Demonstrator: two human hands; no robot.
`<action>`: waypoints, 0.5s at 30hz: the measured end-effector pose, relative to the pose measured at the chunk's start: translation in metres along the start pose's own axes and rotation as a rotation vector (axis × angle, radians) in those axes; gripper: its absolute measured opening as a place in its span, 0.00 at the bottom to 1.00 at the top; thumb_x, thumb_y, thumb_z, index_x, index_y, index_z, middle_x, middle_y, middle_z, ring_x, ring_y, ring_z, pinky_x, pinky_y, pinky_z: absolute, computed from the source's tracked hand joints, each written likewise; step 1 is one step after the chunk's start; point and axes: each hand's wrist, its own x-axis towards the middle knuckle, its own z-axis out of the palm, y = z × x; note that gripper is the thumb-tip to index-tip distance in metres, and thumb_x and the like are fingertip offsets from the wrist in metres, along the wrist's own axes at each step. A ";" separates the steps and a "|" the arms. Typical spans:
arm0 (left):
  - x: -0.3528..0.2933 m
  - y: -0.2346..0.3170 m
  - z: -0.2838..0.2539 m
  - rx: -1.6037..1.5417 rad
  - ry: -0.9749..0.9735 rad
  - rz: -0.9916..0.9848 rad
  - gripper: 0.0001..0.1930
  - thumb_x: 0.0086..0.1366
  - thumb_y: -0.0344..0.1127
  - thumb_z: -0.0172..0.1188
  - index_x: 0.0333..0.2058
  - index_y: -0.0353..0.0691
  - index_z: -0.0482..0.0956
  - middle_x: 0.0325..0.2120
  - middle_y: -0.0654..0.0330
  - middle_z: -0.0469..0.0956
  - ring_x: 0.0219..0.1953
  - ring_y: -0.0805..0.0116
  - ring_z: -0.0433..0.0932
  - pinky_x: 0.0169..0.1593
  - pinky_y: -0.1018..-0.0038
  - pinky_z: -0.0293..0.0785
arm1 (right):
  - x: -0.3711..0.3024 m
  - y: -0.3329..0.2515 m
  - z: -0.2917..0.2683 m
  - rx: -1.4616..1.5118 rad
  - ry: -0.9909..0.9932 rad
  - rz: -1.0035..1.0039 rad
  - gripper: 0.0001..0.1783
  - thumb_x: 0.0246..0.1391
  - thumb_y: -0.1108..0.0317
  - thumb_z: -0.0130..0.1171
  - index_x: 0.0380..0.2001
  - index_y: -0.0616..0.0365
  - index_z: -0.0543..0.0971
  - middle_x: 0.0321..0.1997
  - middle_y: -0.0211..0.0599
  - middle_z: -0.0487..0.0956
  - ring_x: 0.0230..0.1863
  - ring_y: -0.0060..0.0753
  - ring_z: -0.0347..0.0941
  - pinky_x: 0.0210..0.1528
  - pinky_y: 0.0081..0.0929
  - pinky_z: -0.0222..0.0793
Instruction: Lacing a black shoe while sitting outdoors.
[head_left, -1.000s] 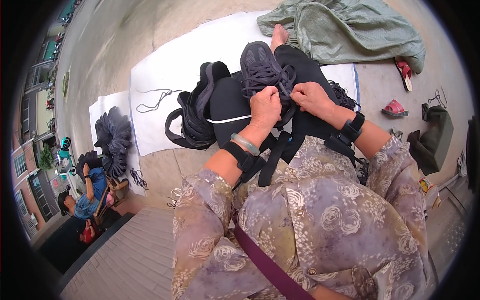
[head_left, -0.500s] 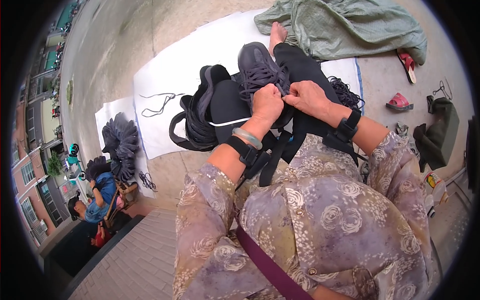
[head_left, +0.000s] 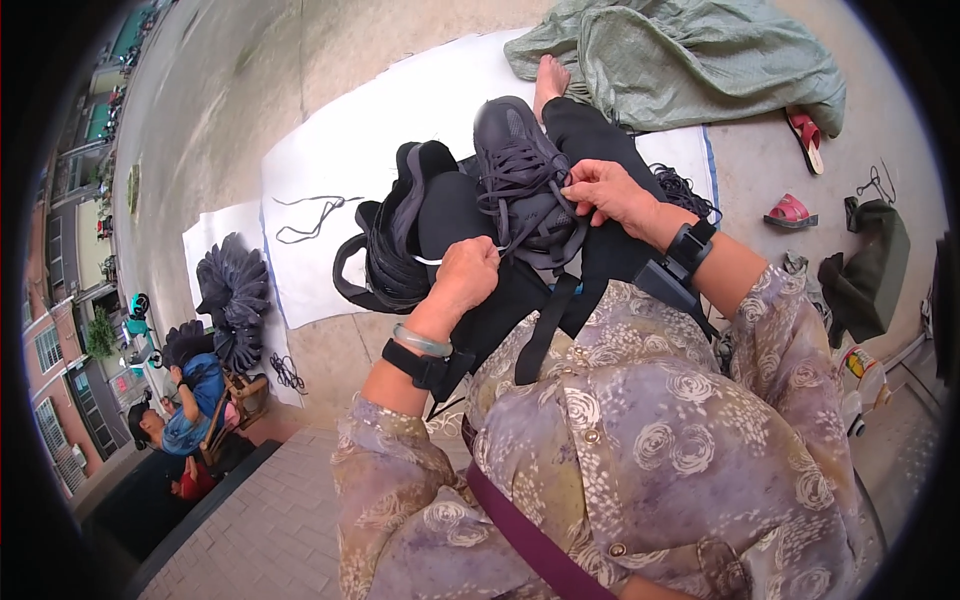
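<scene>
A dark grey lace-up shoe upper (head_left: 520,150) lies across my lap, its toe pointing away from me and laces criss-crossed over its front. Close to the collar on the right side, my right hand (head_left: 612,200) pinches the shoelace with thumb and forefinger. My left hand (head_left: 466,278) is closed at the lower left of the shoe, with a strand of dark lace running toward its fingers. Its fingertips are partly hidden. Beside my left thigh leans a stack of similar dark uppers (head_left: 395,235), nested together.
A white sheet (head_left: 330,150) covers the ground, with a loose lace (head_left: 308,218) on it. Bundled laces (head_left: 683,190) lie right of my leg. A green-grey woven sack (head_left: 690,70) and red slippers (head_left: 790,210) are beyond. Stacked uppers (head_left: 235,295) and a seated person (head_left: 195,400) are at left.
My left hand has pulled away from my right, down and to the left, uncovering the shoe's collar. The right hand stays beside the shoe, which has shifted slightly downward in view.
</scene>
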 end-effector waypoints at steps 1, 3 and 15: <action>-0.002 0.002 -0.001 0.005 0.010 0.009 0.07 0.56 0.32 0.52 0.26 0.34 0.73 0.25 0.46 0.75 0.34 0.44 0.73 0.38 0.57 0.68 | 0.000 0.000 0.000 -0.009 -0.001 -0.001 0.10 0.47 0.67 0.60 0.32 0.55 0.71 0.24 0.25 0.71 0.23 0.15 0.69 0.16 0.11 0.62; -0.005 0.007 -0.007 -0.027 0.004 0.032 0.07 0.57 0.32 0.52 0.26 0.34 0.73 0.23 0.48 0.75 0.29 0.48 0.74 0.34 0.61 0.69 | -0.002 0.000 0.002 -0.035 0.058 -0.009 0.11 0.47 0.67 0.60 0.33 0.57 0.71 0.24 0.25 0.71 0.23 0.15 0.68 0.17 0.12 0.63; -0.013 -0.166 -0.033 -0.878 0.942 -0.109 0.03 0.58 0.28 0.53 0.28 0.38 0.74 0.18 0.66 0.73 0.16 0.81 0.68 0.21 0.86 0.65 | -0.011 0.004 -0.003 -0.233 -0.002 -0.008 0.18 0.46 0.62 0.63 0.29 0.58 0.65 0.18 0.30 0.69 0.13 0.19 0.67 0.12 0.16 0.64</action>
